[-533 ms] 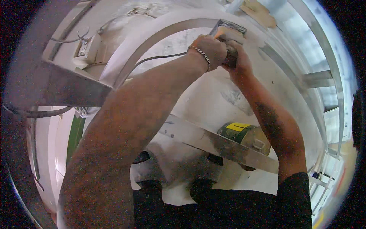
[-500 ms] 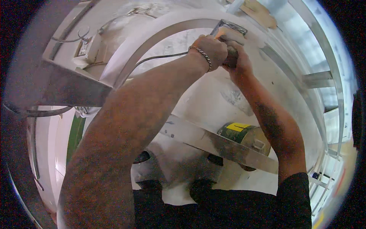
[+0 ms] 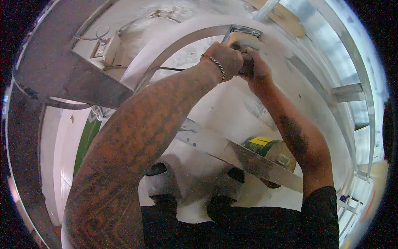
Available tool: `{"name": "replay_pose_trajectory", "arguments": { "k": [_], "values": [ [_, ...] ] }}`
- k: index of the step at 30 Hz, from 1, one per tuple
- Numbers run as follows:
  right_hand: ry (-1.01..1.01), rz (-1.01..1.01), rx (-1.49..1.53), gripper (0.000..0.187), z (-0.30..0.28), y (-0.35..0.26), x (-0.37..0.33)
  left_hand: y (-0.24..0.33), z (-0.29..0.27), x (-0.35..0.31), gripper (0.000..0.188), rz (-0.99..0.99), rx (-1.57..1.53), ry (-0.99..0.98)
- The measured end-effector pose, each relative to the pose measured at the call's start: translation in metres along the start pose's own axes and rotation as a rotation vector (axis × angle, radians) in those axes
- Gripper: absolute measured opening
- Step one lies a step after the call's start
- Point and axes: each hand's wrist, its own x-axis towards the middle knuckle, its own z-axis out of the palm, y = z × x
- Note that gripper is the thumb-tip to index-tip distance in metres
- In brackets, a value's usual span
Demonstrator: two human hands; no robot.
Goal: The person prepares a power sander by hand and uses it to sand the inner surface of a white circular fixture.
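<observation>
Both my hands are closed around a dusty, corded power sander, orange on its body, with its rectangular pad resting against the curved pale frame piece. My left hand, with a chain bracelet at the wrist, grips the sander from the left. Wrapped around the body's near right side is my right hand; part of its fingers is hidden. A dark cord passes behind my left forearm toward the tool.
A flat dusty bar crosses below my arms, beside a green and yellow cylindrical container. A white socket box and a wide dark beam stand left. Curved metal rails run along the right.
The sander and both hands have shifted slightly left and down in the picture. The surroundings have shifted a little too, as the view tilted. My grip is the same.
</observation>
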Motion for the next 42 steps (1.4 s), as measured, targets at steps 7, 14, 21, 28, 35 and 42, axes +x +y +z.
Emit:
{"name": "replay_pose_trajectory", "arguments": {
  "k": [7, 14, 21, 28, 35, 42],
  "values": [
    [-0.060, -0.033, -0.051, 0.039, 0.008, -0.003, -0.003, -0.001, -0.002, -0.011, 0.025, -0.029, -0.066, 0.033],
    [-0.083, -0.064, -0.028, 0.042, 0.008, -0.007, -0.009, 0.002, 0.000, -0.003, 0.023, -0.040, -0.034, 0.013],
    [0.042, -0.057, 0.032, 0.037, -0.037, -0.001, 0.014, 0.020, 0.004, 0.029, 0.021, -0.010, 0.019, 0.061],
    [0.175, -0.042, 0.125, 0.035, -0.045, -0.013, 0.006, 0.037, -0.001, 0.047, 0.018, -0.013, 0.053, 0.026],
    [0.051, -0.076, 0.096, 0.034, -0.047, -0.012, 0.006, 0.034, -0.002, 0.042, 0.018, -0.013, 0.060, 0.047],
    [-0.002, -0.054, 0.012, 0.033, -0.026, -0.005, 0.004, 0.011, 0.010, 0.023, 0.025, -0.009, 0.038, 0.038]
  ]
}}
